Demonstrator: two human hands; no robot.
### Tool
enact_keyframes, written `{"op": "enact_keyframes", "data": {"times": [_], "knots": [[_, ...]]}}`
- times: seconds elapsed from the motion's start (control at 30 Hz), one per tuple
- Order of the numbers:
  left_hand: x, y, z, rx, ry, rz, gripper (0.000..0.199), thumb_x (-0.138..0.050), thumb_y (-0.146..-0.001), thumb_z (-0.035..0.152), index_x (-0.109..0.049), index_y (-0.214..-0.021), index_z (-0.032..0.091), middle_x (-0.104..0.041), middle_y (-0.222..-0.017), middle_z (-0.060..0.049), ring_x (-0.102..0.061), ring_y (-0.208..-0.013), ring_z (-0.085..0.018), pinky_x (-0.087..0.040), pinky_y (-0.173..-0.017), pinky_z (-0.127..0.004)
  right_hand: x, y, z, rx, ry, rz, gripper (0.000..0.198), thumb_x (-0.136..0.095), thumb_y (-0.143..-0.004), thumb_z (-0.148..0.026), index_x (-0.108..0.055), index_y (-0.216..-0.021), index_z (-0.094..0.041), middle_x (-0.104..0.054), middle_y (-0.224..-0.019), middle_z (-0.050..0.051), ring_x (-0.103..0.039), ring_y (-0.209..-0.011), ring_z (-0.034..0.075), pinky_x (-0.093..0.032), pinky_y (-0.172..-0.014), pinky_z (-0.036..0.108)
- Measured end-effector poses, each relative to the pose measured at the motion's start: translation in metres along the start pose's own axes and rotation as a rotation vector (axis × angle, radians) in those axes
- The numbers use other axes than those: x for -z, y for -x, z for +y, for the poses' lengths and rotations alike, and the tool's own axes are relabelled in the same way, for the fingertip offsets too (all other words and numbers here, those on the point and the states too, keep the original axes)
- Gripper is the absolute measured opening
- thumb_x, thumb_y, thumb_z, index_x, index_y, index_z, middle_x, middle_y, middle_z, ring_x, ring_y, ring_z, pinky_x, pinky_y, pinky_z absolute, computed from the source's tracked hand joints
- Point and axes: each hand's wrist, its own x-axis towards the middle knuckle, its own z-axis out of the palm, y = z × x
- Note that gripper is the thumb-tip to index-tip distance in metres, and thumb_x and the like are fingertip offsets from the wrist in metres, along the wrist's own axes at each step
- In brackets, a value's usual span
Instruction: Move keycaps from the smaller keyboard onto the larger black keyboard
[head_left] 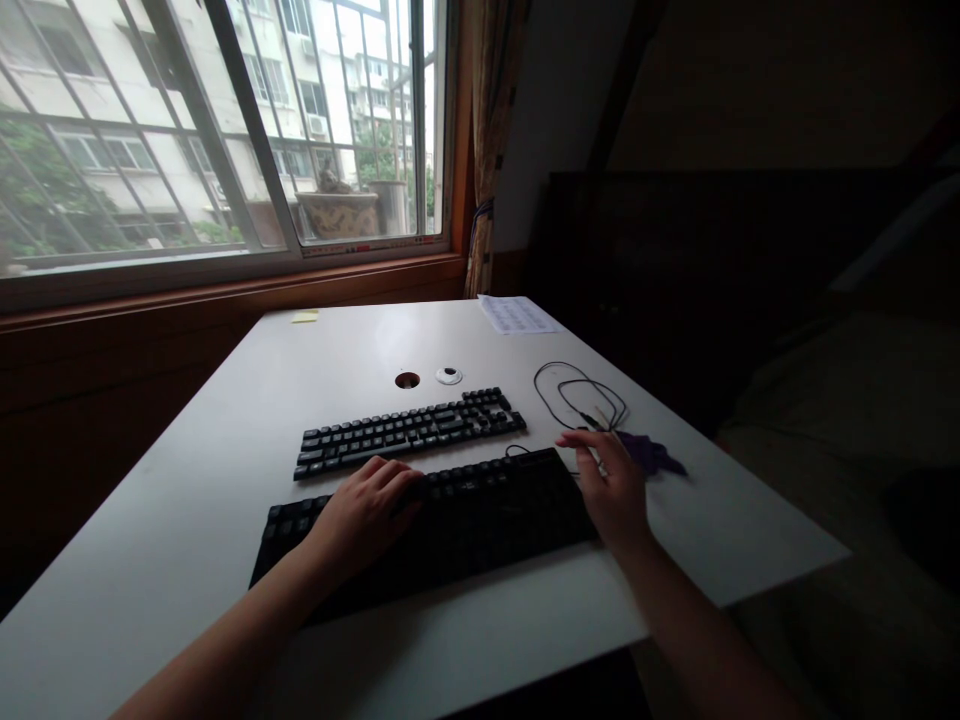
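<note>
A black keyboard [480, 530] lies at a slant near the front of the white table. Key caps show along its top edge; its middle is too dark to make out. My left hand [373, 500] rests on its left half, fingers bent together, with the tips hidden in shadow. Over its right end is my right hand [611, 475], with forefinger stretched left and thumb apart; I see nothing held in it. Behind the keyboard, black key caps [405, 432] stand in rows, laid out like a second keyboard. A purple cloth [651, 455] lies just beyond my right hand.
A looped black cable [555, 400] lies right of the key caps, beside a thin pale stick. Farther back are a round table hole [407, 380], its white cover [448, 375], a printed sheet [521, 314] and yellow notes [305, 316]. A barred window [225, 130] is behind.
</note>
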Motion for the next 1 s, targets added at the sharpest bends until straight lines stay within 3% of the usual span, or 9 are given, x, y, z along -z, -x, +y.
{"op": "enact_keyframes", "data": {"times": [0.13,0.43,0.57,0.67,0.83,1.0], "knots": [[-0.001,0.0,-0.001,0.0,-0.002,0.008,0.03,-0.064,-0.097,0.024,-0.061,-0.126,0.022,-0.071,-0.119,-0.007,-0.063,-0.107,-0.026,-0.059,-0.089,-0.043,-0.004,-0.001,0.004,-0.052,-0.015,-0.017,0.018,-0.053,-0.1,-0.023,-0.069,-0.108,-0.025,-0.076,-0.1,0.003,-0.069,-0.099,0.025,-0.053,-0.093,0.043],[0.0,-0.001,0.0,-0.009,0.001,0.009,0.031,-0.066,-0.096,0.023,-0.061,-0.127,0.022,-0.07,-0.119,-0.007,-0.063,-0.107,-0.026,-0.059,-0.089,-0.042,-0.021,-0.023,-0.005,0.106,0.036,-0.249,0.026,-0.05,-0.099,-0.016,-0.064,-0.12,-0.025,-0.074,-0.111,0.005,-0.065,-0.108,0.025,-0.051,-0.099,0.043],[-0.001,-0.001,0.001,-0.01,-0.003,0.007,0.031,-0.067,-0.095,0.023,-0.06,-0.126,0.023,-0.07,-0.119,-0.007,-0.063,-0.107,-0.026,-0.059,-0.089,-0.042,-0.047,-0.051,-0.005,0.186,0.039,-0.377,0.025,-0.048,-0.098,-0.012,-0.064,-0.111,-0.025,-0.073,-0.111,0.006,-0.064,-0.109,0.024,-0.05,-0.102,0.04],[-0.002,0.0,0.001,-0.006,0.0,-0.004,0.032,-0.066,-0.096,0.023,-0.059,-0.127,0.022,-0.07,-0.12,-0.007,-0.062,-0.108,-0.026,-0.059,-0.091,-0.043,-0.074,-0.073,0.0,0.154,0.086,-0.497,0.027,-0.047,-0.096,-0.009,-0.06,-0.116,-0.023,-0.076,-0.113,0.005,-0.063,-0.114,0.024,-0.047,-0.106,0.039],[-0.003,0.0,0.002,0.001,-0.004,-0.005,0.032,-0.066,-0.096,0.024,-0.059,-0.127,0.023,-0.07,-0.121,-0.007,-0.062,-0.108,-0.026,-0.059,-0.091,-0.044,-0.114,-0.099,0.015,0.128,0.133,-0.584,0.031,-0.048,-0.094,-0.007,-0.058,-0.12,-0.021,-0.077,-0.119,0.007,-0.063,-0.118,0.025,-0.047,-0.106,0.041],[-0.003,-0.001,0.003,0.012,0.004,-0.015,0.032,-0.065,-0.097,0.025,-0.059,-0.128,0.023,-0.07,-0.121,-0.007,-0.061,-0.108,-0.026,-0.059,-0.091,-0.044,-0.13,-0.107,0.023,0.096,0.177,-0.64,0.034,-0.05,-0.094,-0.01,-0.056,-0.126,-0.021,-0.075,-0.125,0.009,-0.063,-0.123,0.027,-0.046,-0.105,0.044]]}}
